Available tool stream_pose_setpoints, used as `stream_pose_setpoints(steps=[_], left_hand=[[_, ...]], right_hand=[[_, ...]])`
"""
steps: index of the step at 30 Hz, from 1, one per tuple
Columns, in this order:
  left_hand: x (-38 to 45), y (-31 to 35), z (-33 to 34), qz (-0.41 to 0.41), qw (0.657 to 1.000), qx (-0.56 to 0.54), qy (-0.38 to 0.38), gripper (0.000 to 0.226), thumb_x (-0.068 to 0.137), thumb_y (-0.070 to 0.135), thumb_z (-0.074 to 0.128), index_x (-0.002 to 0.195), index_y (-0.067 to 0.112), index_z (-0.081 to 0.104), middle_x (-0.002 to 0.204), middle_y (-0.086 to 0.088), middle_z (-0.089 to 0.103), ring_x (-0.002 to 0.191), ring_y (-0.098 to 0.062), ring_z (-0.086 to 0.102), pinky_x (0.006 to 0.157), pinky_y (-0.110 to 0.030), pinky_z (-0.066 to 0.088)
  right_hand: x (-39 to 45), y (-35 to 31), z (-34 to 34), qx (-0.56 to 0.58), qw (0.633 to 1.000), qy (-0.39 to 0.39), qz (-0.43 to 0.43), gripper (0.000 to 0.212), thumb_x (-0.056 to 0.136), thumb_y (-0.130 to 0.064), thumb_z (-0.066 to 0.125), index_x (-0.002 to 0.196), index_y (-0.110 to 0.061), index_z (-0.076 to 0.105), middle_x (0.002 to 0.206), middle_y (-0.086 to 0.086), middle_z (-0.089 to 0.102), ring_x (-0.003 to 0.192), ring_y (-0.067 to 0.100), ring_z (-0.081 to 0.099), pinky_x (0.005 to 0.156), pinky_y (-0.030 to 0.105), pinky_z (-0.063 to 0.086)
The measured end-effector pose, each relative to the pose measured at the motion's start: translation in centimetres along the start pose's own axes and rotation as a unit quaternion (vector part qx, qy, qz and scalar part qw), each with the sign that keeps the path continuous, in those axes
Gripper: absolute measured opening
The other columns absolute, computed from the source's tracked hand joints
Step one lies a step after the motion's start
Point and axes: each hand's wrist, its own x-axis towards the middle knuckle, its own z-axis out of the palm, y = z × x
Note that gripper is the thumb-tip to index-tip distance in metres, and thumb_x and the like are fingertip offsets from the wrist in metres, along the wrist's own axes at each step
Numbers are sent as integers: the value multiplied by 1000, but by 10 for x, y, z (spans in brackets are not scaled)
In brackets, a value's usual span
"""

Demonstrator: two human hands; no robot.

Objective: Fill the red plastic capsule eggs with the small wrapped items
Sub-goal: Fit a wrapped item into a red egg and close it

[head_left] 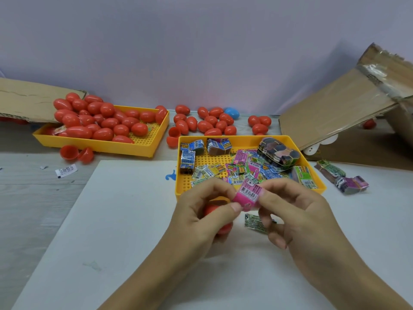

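Grey table (26,198), white sheet (111,220), two yellow trays (245,139) (perforated), loose red eggs (207,125)

barcode on pink wrapped item (247,194), other wrapper print too blurred

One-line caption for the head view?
Both hands pinch a pink wrapped item; left hand also holds a red egg half.

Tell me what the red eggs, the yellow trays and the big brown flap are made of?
The red eggs look like smooth plastic: light glints off them. The yellow trays look like hard moulded plastic, with neat rows of little bumps or holes. The brown flap looks like dull cardboard with a ragged edge and shiny tape.
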Motion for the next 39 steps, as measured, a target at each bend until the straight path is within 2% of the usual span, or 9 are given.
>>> stream_pose_setpoints(steps=[3,6,10,16,19,24,28,34,39], left_hand=[[-2,-1,1,50,994,87,35,11,75,28,57,75,20,64,55,8,51,47,-4,42,46,-18,35],[-5,-1,5,119,968,217,38,11,75,21,53,73,18,63,61,6,55,53,-6,45,52,-14,34],[-6,0,7,153,948,274,47,10,74,17,53,72,12,60,63,4,50,55,-14,44,50,-17,32],[-7,0,6,172,919,346,76,8,74,20,57,72,12,58,65,8,48,57,-10,45,52,-14,31],[-6,2,4,180,911,365,66,6,73,20,57,73,13,56,68,10,48,59,-11,45,53,-16,31],[-6,3,4,191,907,375,31,5,70,16,53,74,17,55,72,9,46,63,-13,44,52,-26,33],[-8,5,4,184,917,353,15,5,71,18,55,72,13,55,72,8,49,64,-11,45,56,-17,31],[-9,7,5,179,925,335,-1,8,72,21,52,74,23,45,73,10,40,64,-10,39,57,-16,26],[-8,6,3,161,933,322,15,7,70,21,50,73,15,48,70,9,40,60,-12,37,55,-15,25]], right_hand=[[1,0,-6,-204,972,5,-117,30,74,-12,83,92,-34,72,78,-8,66,56,5,56,45,17,44],[0,0,-10,-316,920,-60,-225,57,77,-10,65,119,-48,64,109,-15,58,77,13,63,46,28,49],[1,1,-13,-370,877,-91,-293,44,76,-1,63,102,-36,75,109,-12,60,82,12,63,44,34,45],[1,-4,-17,-419,844,-117,-315,24,75,-17,72,95,-31,71,114,-13,57,82,11,61,43,29,44],[0,-6,-19,-414,850,-151,-290,26,74,-27,73,97,-36,65,122,-13,53,87,14,60,50,23,45],[-3,-4,-16,-381,870,-177,-258,20,75,-33,68,93,-34,59,121,-10,52,88,19,58,51,28,44],[-2,-4,-15,-400,862,-161,-265,8,80,-38,63,80,-29,62,108,-12,55,86,14,58,59,11,38],[-2,-7,-13,-345,890,-148,-260,11,81,-38,69,83,-27,69,104,-9,61,79,19,60,46,38,44],[-3,-8,-13,-338,882,-134,-299,24,80,-23,72,101,-34,67,117,-9,56,73,16,63,48,33,45]])
